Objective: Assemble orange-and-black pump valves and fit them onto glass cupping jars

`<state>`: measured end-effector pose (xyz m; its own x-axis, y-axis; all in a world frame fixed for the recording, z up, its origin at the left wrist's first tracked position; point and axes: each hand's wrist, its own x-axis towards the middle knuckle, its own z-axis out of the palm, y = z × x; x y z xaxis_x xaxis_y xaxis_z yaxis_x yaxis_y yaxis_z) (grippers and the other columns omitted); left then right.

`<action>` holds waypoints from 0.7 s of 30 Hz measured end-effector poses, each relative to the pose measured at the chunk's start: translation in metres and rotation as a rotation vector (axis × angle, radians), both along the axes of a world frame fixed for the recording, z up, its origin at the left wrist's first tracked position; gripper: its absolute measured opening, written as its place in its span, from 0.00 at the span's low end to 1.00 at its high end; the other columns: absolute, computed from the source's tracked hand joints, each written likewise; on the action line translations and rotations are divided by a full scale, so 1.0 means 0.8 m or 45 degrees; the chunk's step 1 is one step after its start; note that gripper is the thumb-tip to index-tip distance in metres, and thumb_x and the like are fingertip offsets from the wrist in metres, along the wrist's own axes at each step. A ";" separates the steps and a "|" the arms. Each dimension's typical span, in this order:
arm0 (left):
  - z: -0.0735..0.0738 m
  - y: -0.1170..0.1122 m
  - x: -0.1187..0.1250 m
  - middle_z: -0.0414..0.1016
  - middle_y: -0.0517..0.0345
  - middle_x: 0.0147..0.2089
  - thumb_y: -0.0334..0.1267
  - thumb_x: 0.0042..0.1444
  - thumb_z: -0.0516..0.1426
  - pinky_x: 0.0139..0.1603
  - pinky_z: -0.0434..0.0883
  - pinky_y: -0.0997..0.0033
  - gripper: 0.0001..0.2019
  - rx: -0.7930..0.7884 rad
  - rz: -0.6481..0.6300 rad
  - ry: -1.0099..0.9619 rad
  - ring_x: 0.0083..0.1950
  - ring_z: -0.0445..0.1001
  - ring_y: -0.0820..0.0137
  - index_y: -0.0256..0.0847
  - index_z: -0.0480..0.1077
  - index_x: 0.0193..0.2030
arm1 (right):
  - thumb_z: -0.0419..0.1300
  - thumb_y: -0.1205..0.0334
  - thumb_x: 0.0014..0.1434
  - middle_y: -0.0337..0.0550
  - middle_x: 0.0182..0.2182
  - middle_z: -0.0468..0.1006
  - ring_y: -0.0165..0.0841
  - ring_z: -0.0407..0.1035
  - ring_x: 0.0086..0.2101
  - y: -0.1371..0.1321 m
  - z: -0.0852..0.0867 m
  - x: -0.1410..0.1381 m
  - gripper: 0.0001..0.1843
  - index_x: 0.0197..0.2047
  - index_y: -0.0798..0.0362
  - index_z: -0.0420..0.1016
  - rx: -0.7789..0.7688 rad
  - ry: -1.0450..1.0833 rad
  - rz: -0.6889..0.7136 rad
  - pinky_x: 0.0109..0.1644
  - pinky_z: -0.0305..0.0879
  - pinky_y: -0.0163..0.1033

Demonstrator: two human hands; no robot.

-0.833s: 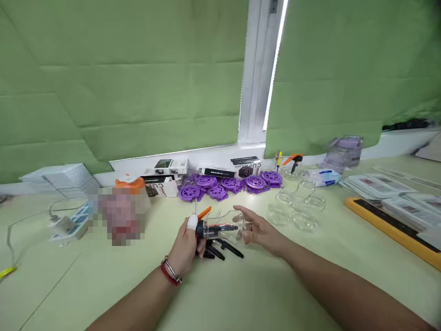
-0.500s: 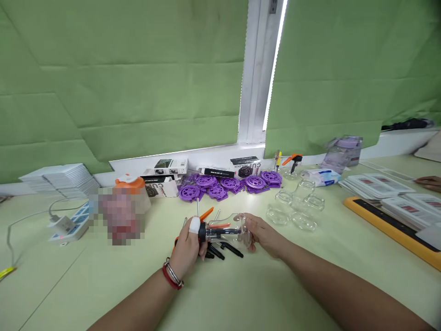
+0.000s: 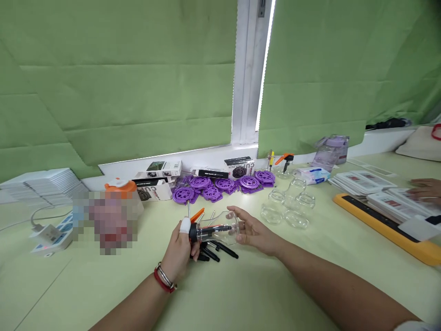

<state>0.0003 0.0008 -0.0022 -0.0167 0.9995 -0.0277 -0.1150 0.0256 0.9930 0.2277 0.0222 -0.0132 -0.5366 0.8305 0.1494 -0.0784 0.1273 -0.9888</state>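
Note:
My left hand [image 3: 177, 246], its thumb wrapped in white, is closed on the black collar of a spray head [image 3: 193, 232]. The spray head's dark tube runs inside a clear glass bottle [image 3: 220, 225], which lies sideways in the air. My right hand [image 3: 258, 234] curls loosely around the bottle's base, thumb and fingers on opposite sides. Under the bottle, several loose black spray heads [image 3: 225, 248] lie on the table, an orange trigger [image 3: 197, 214] among them.
Several clear glass bottles [image 3: 298, 219] stand to the right, near a tissue pack [image 3: 313, 175]. Purple wheel-shaped parts [image 3: 184, 194] and boxes [image 3: 155, 189] line the back. A yellow-edged tray [image 3: 379, 225] and a co-worker's hand [image 3: 427, 186] are far right; a power strip [image 3: 57, 234] lies left.
The view has turned slightly right. My right hand's fingers have loosened and spread a little at the bottle's base. The left hand keeps its hold, and a co-worker's hand shows more at the right.

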 end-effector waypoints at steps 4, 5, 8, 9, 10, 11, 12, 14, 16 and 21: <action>0.005 -0.009 0.005 0.55 0.72 0.14 0.58 0.56 0.48 0.12 0.58 0.77 0.19 0.073 0.001 0.058 0.13 0.53 0.78 0.42 0.59 0.31 | 0.58 0.44 0.56 0.45 0.40 0.71 0.29 0.71 0.25 0.001 -0.006 -0.003 0.31 0.58 0.48 0.57 -0.254 0.102 0.041 0.25 0.64 0.34; 0.006 -0.011 0.006 0.53 0.73 0.13 0.58 0.56 0.48 0.12 0.59 0.77 0.19 0.076 -0.018 0.056 0.12 0.53 0.78 0.42 0.59 0.31 | 0.57 0.41 0.56 0.43 0.35 0.73 0.29 0.70 0.22 0.001 -0.008 -0.003 0.30 0.56 0.50 0.59 -0.294 0.110 0.052 0.22 0.62 0.33; 0.004 -0.014 0.007 0.51 0.73 0.11 0.59 0.56 0.47 0.13 0.58 0.77 0.20 0.058 -0.048 0.086 0.12 0.53 0.77 0.43 0.57 0.28 | 0.49 0.34 0.56 0.40 0.25 0.73 0.28 0.66 0.16 0.000 -0.014 -0.006 0.32 0.46 0.55 0.65 -0.379 0.087 0.081 0.16 0.56 0.30; 0.002 -0.013 0.006 0.52 0.72 0.11 0.59 0.56 0.47 0.13 0.58 0.76 0.20 0.047 -0.046 0.102 0.12 0.53 0.77 0.43 0.57 0.28 | 0.45 0.32 0.57 0.40 0.22 0.72 0.28 0.65 0.15 0.000 -0.014 -0.007 0.34 0.44 0.57 0.67 -0.396 0.061 0.085 0.15 0.55 0.30; 0.001 -0.012 0.005 0.52 0.72 0.11 0.59 0.56 0.47 0.13 0.58 0.76 0.21 0.033 -0.040 0.109 0.12 0.52 0.77 0.43 0.57 0.28 | 0.41 0.31 0.57 0.41 0.21 0.72 0.28 0.64 0.14 0.000 -0.014 -0.007 0.37 0.42 0.58 0.68 -0.410 0.025 0.085 0.15 0.54 0.31; 0.000 -0.010 0.005 0.51 0.72 0.10 0.59 0.56 0.46 0.13 0.58 0.76 0.21 0.017 -0.033 0.104 0.12 0.52 0.77 0.42 0.58 0.28 | 0.38 0.31 0.58 0.43 0.20 0.72 0.29 0.65 0.15 -0.001 -0.012 -0.008 0.39 0.43 0.59 0.69 -0.414 -0.014 0.070 0.15 0.55 0.31; -0.001 -0.009 0.004 0.51 0.72 0.11 0.59 0.56 0.46 0.13 0.57 0.76 0.21 0.005 -0.027 0.088 0.12 0.51 0.77 0.42 0.59 0.28 | 0.36 0.31 0.58 0.45 0.23 0.73 0.30 0.67 0.17 -0.001 -0.009 -0.008 0.41 0.47 0.60 0.69 -0.393 -0.047 0.034 0.16 0.57 0.32; -0.001 -0.004 0.002 0.55 0.70 0.12 0.58 0.57 0.46 0.12 0.57 0.77 0.21 -0.002 -0.008 0.034 0.12 0.51 0.78 0.41 0.60 0.29 | 0.40 0.32 0.58 0.53 0.36 0.75 0.35 0.72 0.29 -0.004 -0.001 -0.007 0.40 0.58 0.57 0.61 -0.251 -0.090 -0.054 0.24 0.65 0.36; 0.000 -0.001 0.001 0.61 0.67 0.15 0.58 0.57 0.46 0.11 0.56 0.78 0.21 0.004 0.005 -0.006 0.13 0.52 0.79 0.41 0.60 0.28 | 0.51 0.36 0.57 0.56 0.54 0.66 0.38 0.68 0.45 -0.008 0.007 -0.006 0.40 0.66 0.48 0.49 -0.011 -0.128 -0.106 0.38 0.68 0.40; 0.005 -0.005 0.004 0.61 0.67 0.15 0.58 0.56 0.46 0.10 0.54 0.77 0.21 -0.030 0.023 0.032 0.11 0.51 0.79 0.41 0.59 0.27 | 0.62 0.50 0.55 0.49 0.59 0.54 0.34 0.64 0.46 -0.015 0.008 -0.006 0.40 0.65 0.40 0.47 0.159 -0.179 -0.019 0.49 0.64 0.42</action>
<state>0.0036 -0.0028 0.0014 -0.0360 0.9981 -0.0505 -0.0909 0.0471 0.9947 0.2227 0.0101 -0.0071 -0.5474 0.8180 0.1766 0.0620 0.2501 -0.9662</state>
